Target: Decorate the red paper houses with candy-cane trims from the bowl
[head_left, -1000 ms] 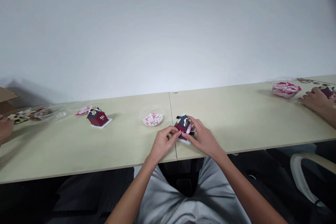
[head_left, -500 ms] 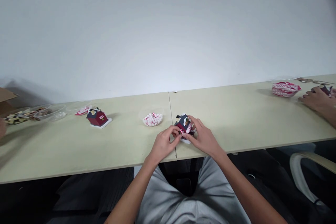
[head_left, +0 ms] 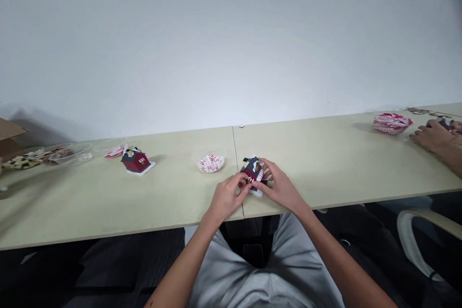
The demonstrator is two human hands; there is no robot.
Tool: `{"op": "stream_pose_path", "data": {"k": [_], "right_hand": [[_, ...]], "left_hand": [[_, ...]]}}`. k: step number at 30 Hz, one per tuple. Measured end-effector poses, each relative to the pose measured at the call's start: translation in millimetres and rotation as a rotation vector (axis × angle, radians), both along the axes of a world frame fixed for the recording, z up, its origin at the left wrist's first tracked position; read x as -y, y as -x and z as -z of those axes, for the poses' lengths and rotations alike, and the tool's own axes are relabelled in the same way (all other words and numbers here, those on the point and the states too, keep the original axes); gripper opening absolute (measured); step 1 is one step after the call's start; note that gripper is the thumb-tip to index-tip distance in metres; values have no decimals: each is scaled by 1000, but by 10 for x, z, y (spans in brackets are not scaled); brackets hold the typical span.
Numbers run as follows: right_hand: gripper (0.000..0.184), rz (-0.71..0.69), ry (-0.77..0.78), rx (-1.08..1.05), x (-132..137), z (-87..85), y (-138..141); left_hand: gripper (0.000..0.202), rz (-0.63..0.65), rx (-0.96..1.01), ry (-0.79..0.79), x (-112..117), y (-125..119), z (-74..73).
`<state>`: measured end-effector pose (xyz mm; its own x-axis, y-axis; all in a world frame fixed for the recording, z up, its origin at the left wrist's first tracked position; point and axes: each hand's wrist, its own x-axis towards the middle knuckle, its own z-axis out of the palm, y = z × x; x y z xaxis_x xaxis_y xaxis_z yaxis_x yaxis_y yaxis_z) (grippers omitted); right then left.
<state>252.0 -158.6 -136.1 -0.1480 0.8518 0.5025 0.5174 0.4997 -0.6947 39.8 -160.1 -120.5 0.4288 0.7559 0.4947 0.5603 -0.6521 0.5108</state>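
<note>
Lt-grey soft garment [head_left: 231,284] across lap, loose folds, slight sheen. L forearm [head_left: 176,269] & R forearm [head_left: 339,260] bare, L hand [head_left: 227,197] & R hand [head_left: 281,190] bare too, no gloves.

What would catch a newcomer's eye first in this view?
The eye goes first to the miniature red house with a dark blue roof, held at the table's front edge between the person's left hand and right hand. Just left of it sit a clear dish of red-and-white striped pieces and a second miniature red house. At the far right, a co-worker's hand rests near a fuller dish of red-and-white pieces.
</note>
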Motion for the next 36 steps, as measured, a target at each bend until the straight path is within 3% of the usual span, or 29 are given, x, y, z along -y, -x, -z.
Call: {"op": "stream_pose_path", "data": {"k": [7,25,31,36], "right_hand": [[70,-115,105,-158,-66,25,-36],[71,-143,175,-214,-125,64,-48],[73,-156,184,-214,-127,50,-50],[75,-104,118,-138,-104,66,-34]], "left_hand": [[16,-19,-109,-118,0,-21,29],[18,-79,-233,-294,-13,-22,83],[18,-88,-268,-278,7,-37,59],[15,-107,-166,-209,21,-28,35]]}}
